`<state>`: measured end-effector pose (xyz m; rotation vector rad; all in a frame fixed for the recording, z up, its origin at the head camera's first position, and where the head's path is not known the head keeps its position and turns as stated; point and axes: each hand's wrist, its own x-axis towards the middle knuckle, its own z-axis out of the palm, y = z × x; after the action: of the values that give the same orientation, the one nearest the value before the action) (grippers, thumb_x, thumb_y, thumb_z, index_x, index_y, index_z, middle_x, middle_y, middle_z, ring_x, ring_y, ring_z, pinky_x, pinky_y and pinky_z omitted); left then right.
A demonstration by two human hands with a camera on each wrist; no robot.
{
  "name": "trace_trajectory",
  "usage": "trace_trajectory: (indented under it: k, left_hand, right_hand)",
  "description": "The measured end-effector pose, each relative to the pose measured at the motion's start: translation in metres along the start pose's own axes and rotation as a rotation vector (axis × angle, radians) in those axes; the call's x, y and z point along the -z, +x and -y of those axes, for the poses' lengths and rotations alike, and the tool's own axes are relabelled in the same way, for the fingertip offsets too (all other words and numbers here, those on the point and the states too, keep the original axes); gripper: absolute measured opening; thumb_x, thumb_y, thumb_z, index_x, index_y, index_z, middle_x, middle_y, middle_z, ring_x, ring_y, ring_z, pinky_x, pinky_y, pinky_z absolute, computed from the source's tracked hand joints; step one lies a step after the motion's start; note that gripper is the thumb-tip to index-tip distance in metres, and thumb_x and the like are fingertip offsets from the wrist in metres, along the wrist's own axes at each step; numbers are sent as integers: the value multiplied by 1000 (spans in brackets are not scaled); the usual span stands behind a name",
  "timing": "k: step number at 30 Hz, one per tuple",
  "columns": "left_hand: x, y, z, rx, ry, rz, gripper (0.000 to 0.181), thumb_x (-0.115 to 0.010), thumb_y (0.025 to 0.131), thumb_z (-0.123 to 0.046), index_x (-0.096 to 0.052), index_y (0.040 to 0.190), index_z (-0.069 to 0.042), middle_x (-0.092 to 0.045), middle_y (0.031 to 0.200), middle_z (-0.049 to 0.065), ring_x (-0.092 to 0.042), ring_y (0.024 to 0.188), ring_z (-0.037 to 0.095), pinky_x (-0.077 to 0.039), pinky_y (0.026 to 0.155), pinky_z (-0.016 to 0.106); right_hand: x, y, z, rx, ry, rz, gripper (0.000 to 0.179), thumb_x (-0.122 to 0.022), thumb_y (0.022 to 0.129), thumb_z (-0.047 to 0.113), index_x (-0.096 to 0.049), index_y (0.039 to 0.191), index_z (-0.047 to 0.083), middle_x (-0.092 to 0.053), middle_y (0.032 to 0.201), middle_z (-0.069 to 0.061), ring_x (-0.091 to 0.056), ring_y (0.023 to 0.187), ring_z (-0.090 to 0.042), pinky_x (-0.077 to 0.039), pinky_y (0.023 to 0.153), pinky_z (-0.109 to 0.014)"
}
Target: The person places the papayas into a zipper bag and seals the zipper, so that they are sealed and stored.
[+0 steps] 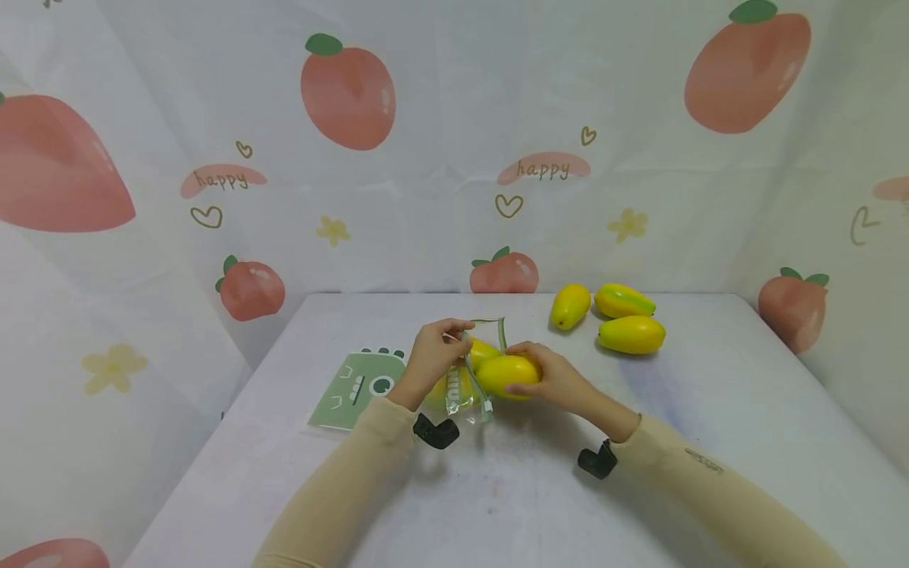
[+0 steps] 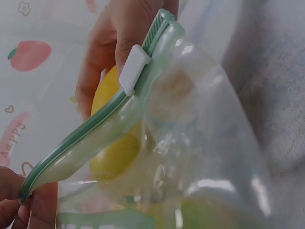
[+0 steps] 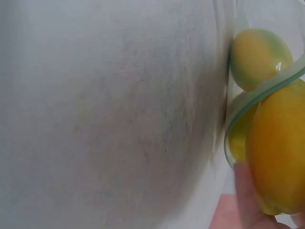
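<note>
A clear zip bag (image 1: 461,397) with a green zip edge stands in the middle of the table, its mouth spread. My left hand (image 1: 435,355) pinches the bag's rim between thumb and fingers. In the left wrist view a white slider (image 2: 135,70) sits near the far end of the green zip. My right hand (image 1: 552,373) grips a yellow papaya (image 1: 507,376) at the bag's mouth; the right wrist view has this papaya (image 3: 281,148) partly past the rim. More yellow fruit, including one with a green patch (image 3: 259,59), shows inside the bag, partly hidden by plastic.
Three more yellow papayas (image 1: 630,335) lie at the back right of the table. A flat bag with a green cartoon monster face (image 1: 355,388) lies to the left, close to my left forearm. A fruit-printed cloth (image 1: 426,213) hangs behind the table.
</note>
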<state>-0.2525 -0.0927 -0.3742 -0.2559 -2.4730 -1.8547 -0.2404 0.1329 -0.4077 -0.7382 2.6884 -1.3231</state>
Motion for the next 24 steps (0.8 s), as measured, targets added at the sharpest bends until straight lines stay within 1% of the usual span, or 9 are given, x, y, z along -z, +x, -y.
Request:
trace_trajectory:
  k: [3,6,9,12,14,16,19,24]
  left_hand:
    - [0,1,-1,-1,1,-3,26,-66,86,-2,-70,112,-3,-54,88,8,-56,67,14,-60,61,28]
    - [0,1,-1,-3,1,-4,26,-66,86,-1,-70,112,-2,-54,88,8,-56,67,14,-60,61,28]
    - [0,1,-3,-4,3,-5,26,-65,86,0,-69,112,-1,-54,89,8,-56,67,13,-60,61,28]
    - [0,1,-4,-9,11,-9,26,-65,86,0,-69,112,0,-54,89,9,-55,67,13,-60,60,27]
    - [0,1,-4,-5,12,-14,26,-65,86,0,-70,111,-1,-55,88,8,-55,67,13,-59,60,27]
    - [0,1,-5,-4,11,-16,26,-66,86,0,-70,111,-2,-55,88,8,-54,67,13,-59,60,26]
    - [0,2,-5,0,0,-14,26,-66,86,-1,-70,111,-3,-55,88,7,-55,67,13,-59,60,26]
    - [1,3,-7,2,-11,-13,27,-66,86,0,-70,112,-3,-55,89,8,-55,67,14,-59,61,27]
  right_hand:
    - [-2,3,-1,-32,9,11,61,-78,81,33,-50,129,8,-57,126,-14,-55,101,-25,-52,91,-42]
    - [-2,5,-1,-55,40,44,65,-78,80,37,-48,132,11,-55,127,-13,-54,101,-24,-52,92,-42]
    - [-1,6,-1,-29,69,85,69,-77,81,37,-46,138,14,-51,134,-12,-53,104,-25,-51,94,-43]
    - [1,5,-1,-2,102,122,72,-77,83,32,-42,143,14,-45,141,-12,-53,111,-28,-52,96,-44]
    - [1,5,-1,-1,135,138,71,-76,84,29,-38,142,11,-43,142,-15,-53,114,-32,-52,96,-45]
    - [2,5,-1,-17,162,148,69,-75,85,27,-35,138,8,-41,141,-17,-53,117,-36,-51,97,-46]
    - [3,5,-1,-30,185,150,65,-74,85,26,-35,133,6,-42,137,-19,-54,116,-37,-50,98,-48]
    - [3,8,0,9,196,150,64,-73,86,23,-40,139,6,-44,140,-17,-55,114,-37,-49,100,-51]
